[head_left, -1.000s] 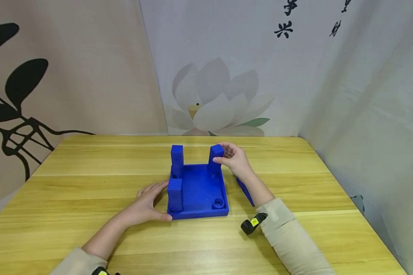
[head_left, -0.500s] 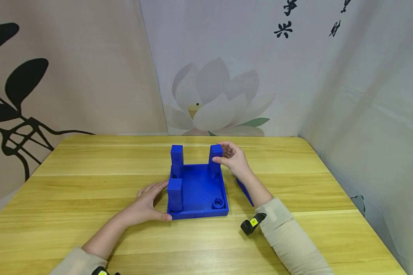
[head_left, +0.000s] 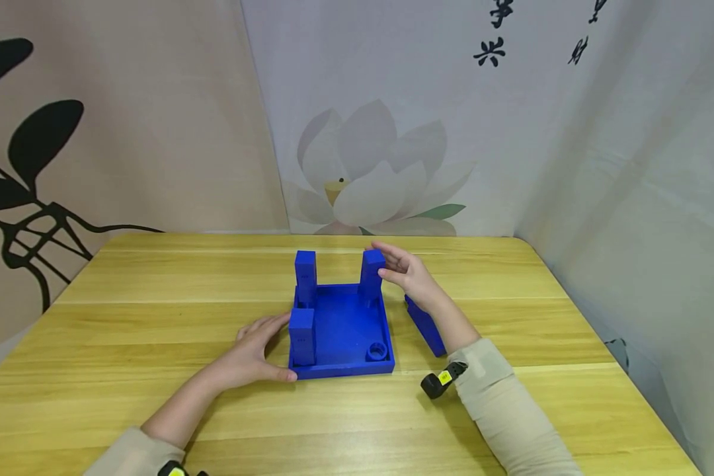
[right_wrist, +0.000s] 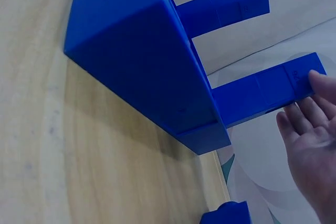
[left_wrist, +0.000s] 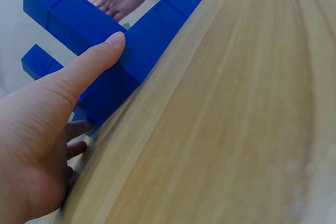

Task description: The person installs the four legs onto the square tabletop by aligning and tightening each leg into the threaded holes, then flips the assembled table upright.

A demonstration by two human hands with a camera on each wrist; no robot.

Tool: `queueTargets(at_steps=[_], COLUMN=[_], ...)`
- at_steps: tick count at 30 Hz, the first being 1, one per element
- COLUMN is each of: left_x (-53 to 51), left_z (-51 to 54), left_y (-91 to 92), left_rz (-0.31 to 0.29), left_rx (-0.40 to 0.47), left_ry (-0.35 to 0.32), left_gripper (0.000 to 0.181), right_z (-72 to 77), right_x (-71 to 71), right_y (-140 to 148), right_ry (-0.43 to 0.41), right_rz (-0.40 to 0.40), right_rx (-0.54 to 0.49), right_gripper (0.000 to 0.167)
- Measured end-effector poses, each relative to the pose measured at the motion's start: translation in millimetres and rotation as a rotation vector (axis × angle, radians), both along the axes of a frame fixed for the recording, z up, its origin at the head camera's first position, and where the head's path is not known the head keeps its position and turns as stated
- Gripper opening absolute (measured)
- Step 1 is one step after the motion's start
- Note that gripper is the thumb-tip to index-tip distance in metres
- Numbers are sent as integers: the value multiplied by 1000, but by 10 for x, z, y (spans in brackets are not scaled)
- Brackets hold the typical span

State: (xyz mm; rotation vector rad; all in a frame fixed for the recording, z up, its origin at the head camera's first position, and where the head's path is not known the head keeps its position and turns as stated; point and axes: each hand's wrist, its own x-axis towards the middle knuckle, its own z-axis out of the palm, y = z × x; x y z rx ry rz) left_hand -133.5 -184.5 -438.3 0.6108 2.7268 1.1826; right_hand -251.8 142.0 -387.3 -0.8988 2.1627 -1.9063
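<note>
A shallow blue tray [head_left: 342,369] lies on the table with three blue posts standing at its corners: back left [head_left: 306,271], front left [head_left: 303,337] and back right [head_left: 371,274]. A round socket [head_left: 377,352] fills the front right corner. My left hand [head_left: 252,357] holds the tray's left side, thumb at the front corner and fingers along the side; the left wrist view shows the thumb [left_wrist: 100,59] on blue. My right hand [head_left: 413,277] is beside the back right post, fingers loosely extended behind it, thumb [right_wrist: 321,85] at its upper end.
Another blue post [head_left: 425,327] lies on the wooden table [head_left: 184,284] to the right of the tray, partly hidden by my right forearm. A printed curtain [head_left: 381,79] hangs behind the table.
My right hand has loosened around the back right post and shifted slightly right, with its fingers straighter. That post has straightened a little. My left hand has not visibly moved.
</note>
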Motion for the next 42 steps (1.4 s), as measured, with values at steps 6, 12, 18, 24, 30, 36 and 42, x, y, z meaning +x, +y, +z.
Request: queueTargets(at_steps=[6,12,18,24,30,36,42], left_x=[3,5,3,13,18,12,3], left_z=[-1,-4,-1,2,-4,-3,-9], left_y=[8,4,9,8,3,4,11], left_rz=[-5,-2,-5,-7,-4,2,7], left_rx=[4,1,3,-1,9,18,19], left_ry=[13,10,8,12,11,2,-2], left_gripper=[110,110,110,110,110,111,112], right_z=[22,22,-9,-46,-42,-28,-27], right_x=[14,29,49,47,74,98,121], right_y=[4,-1,-9,-38,-74,-109,-139], right_ry=[-15,-17,-10,10,17,8,24], right_rz=[-19,-54,-107,-125,-171,-223,-245], right_rx=[14,22,30,-4,5,9,1], right_gripper=[50,49,47,44,43,41,42])
